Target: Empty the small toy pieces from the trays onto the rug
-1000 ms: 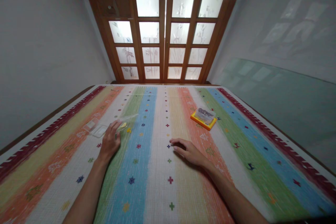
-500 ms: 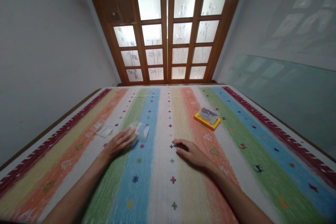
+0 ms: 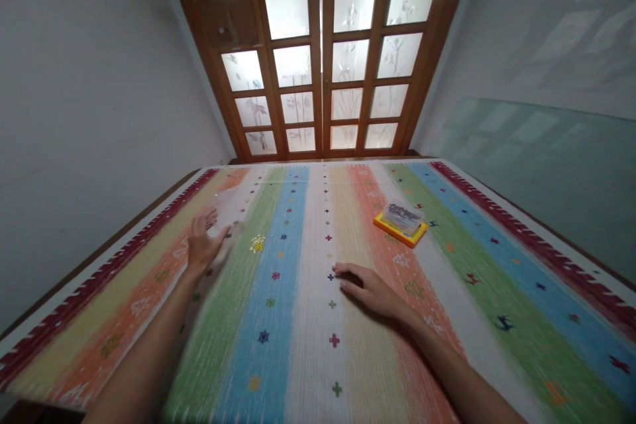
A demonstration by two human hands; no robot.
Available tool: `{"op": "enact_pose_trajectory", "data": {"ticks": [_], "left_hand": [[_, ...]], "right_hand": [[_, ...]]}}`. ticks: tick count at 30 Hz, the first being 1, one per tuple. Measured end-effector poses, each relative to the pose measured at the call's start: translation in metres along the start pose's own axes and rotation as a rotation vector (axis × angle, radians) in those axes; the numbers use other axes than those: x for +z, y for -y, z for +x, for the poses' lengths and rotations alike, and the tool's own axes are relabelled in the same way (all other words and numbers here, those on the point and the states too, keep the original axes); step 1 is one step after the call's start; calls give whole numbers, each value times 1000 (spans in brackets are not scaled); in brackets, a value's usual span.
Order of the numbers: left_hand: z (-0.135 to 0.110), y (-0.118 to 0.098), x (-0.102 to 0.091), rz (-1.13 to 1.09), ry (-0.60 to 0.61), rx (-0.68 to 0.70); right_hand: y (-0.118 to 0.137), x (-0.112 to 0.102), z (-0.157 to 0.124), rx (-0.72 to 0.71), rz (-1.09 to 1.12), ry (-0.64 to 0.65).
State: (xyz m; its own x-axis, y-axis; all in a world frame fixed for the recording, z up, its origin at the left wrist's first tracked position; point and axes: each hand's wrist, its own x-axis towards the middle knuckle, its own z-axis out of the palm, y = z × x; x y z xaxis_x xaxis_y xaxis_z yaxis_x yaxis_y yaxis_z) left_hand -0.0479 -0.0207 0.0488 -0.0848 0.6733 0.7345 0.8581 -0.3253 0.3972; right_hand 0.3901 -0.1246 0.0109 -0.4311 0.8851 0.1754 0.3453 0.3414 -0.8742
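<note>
On the striped counter (image 3: 308, 358), a blurred left hand (image 3: 203, 246), fingers spread, meets a clear wrapper (image 3: 226, 211) at its 1 o'clock; whether it grips is unclear. Yellow bits (image 3: 257, 243) already lie loose at its 3 o'clock. The right hand (image 3: 370, 288) rests flat, fingers together, with the orange tray (image 3: 400, 225) untouched at its 1 o'clock.

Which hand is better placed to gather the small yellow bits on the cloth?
Left, probably. The left hand is nearer the yellow bits, though it is blurred and up against a clear thing. The right hand lies flat on the striped cloth, farther off.
</note>
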Motion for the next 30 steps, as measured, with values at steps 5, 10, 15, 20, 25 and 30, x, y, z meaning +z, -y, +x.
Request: {"op": "enact_pose_trajectory", "data": {"ticks": [5, 10, 15, 20, 25, 30], "left_hand": [[10, 4, 22, 2, 99, -187], [6, 10, 36, 183, 262, -251], [-2, 18, 35, 264, 310, -258], [-10, 28, 34, 351, 329, -248], [-16, 38, 29, 366, 354, -215], [-19, 42, 20, 378, 316, -187]], "right_hand": [[-1, 0, 0, -4, -3, 4], [1, -1, 0, 7, -5, 18], [1, -2, 0, -6, -6, 18], [0, -2, 0, 5, 7, 22], [-2, -2, 0, 19, 5, 25], [-3, -2, 0, -2, -10, 27]]}}
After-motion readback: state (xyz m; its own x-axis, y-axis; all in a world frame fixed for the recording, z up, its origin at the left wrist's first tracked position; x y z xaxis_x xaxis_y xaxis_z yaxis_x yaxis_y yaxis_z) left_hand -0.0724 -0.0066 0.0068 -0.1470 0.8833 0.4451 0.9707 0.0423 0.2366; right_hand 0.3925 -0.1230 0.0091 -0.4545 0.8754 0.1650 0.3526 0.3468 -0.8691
